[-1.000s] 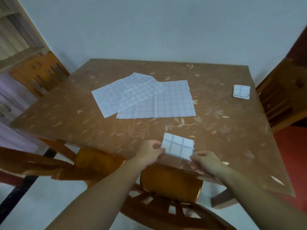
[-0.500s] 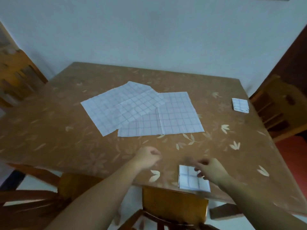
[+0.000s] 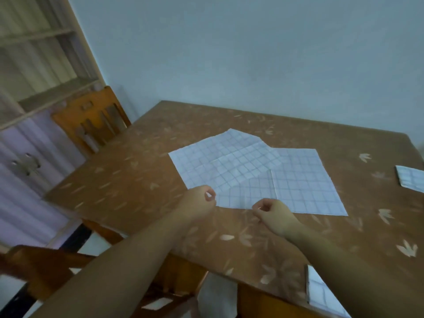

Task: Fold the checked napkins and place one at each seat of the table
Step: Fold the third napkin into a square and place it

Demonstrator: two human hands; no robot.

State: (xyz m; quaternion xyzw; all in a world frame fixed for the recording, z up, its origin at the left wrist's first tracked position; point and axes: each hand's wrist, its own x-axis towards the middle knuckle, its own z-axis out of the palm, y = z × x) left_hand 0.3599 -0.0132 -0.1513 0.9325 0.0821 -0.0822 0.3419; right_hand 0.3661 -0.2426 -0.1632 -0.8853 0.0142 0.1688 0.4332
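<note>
Three unfolded checked napkins overlap in the middle of the brown table (image 3: 128, 184); the nearest napkin (image 3: 302, 187) lies flat, with two more napkins (image 3: 206, 161) behind it. My left hand (image 3: 199, 203) is curled, fingertips pinched together just left of that napkin's near corner. My right hand (image 3: 274, 213) is curled too, its fingertips at the napkin's near edge; no cloth is lifted. One folded napkin (image 3: 410, 180) lies at the right side of the table. Another folded napkin (image 3: 321, 294) sits at the near edge, partly hidden by my right forearm.
A wooden chair (image 3: 91, 120) stands at the table's left side, and another chair (image 3: 46, 267) at the near side below my left arm. Shelves (image 3: 34, 65) and a cabinet fill the left wall. A pale wall runs behind the table.
Both hands let go of the folded napkin at the near edge and moved forward to the unfolded napkins. My view swung left and up.
</note>
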